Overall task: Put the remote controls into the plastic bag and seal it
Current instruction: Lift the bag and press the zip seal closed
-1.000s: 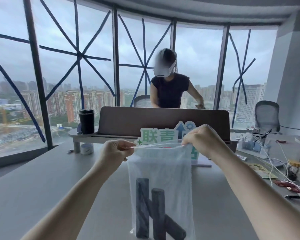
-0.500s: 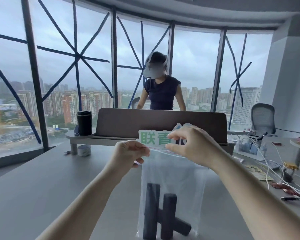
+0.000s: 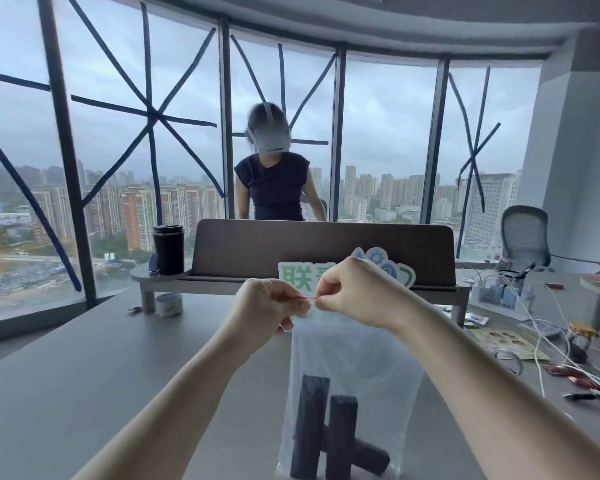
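Hands, left [image 3: 269, 310] and right [image 3: 357, 292], pinch shut the plastic bag [image 3: 354, 368] top, remote controls [image 3: 329, 434] inside.

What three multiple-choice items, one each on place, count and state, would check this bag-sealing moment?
1. Where is the black tumbler?
A. On the raised shelf, left of the brown divider
B. Inside the plastic bag
C. On the office chair

2. How many dark remote controls show inside the bag?
A. One
B. Three
C. Six

3. What are the hands doing to the bag?
A. Resting flat on the desk away from it
B. Pinching its top edge, close together
C. Holding it upside down by its bottom

Answers: 1 A, the black tumbler stands on the raised shelf beside the brown divider. 2 B, two upright remote controls and one slanted behind them show through the plastic bag. 3 B, the left hand and right hand pinch the top strip, almost touching.
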